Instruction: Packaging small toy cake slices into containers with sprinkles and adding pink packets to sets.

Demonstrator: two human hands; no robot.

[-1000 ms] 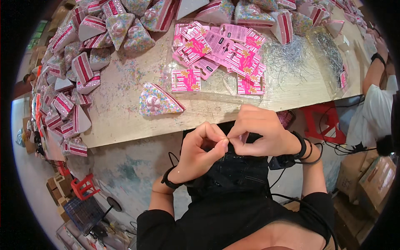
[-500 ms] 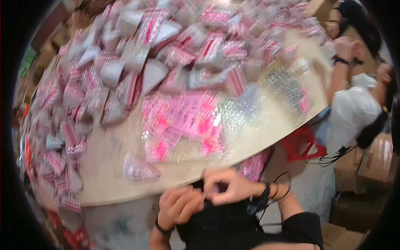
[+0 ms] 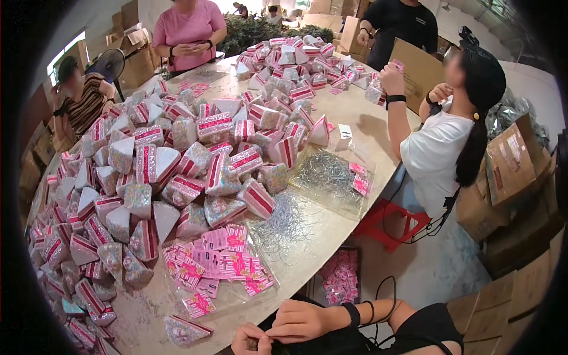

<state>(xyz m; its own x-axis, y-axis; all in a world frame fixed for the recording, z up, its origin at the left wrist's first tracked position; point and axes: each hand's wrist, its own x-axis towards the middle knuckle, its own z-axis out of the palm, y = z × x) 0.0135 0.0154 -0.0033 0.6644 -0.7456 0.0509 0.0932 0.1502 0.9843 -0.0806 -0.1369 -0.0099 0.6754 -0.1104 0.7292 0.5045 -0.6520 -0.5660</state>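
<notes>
At the table's near edge, my left hand [image 3: 251, 341] and my right hand [image 3: 296, 321] meet, fingers bent and pinched together. Whatever they hold, if anything, is too small or hidden to make out. Just left of them lies a single glittery toy cake slice [image 3: 186, 330] on the tabletop. Beyond it, pink printed cards [image 3: 222, 264] are spread partly over clear plastic. Loose silvery strings [image 3: 283, 220] lie to the right of the cards. A large heap of toy cake slices [image 3: 210, 130], white and pink with sparkling sides, covers the table's left and far parts.
A clear bag with more strings [image 3: 328, 177] rests by the table's right edge. Beneath that edge stand a bin of pink packets [image 3: 341, 275] and a red stool [image 3: 399, 228]. A co-worker in white [image 3: 435, 148] sits at right; cardboard boxes [image 3: 512, 163] are stacked behind. Others surround the table.
My view has tilted up, so the far table and co-workers show and my hands sit lower in the picture. My hands stay together, the right one's fingers now closer in.
</notes>
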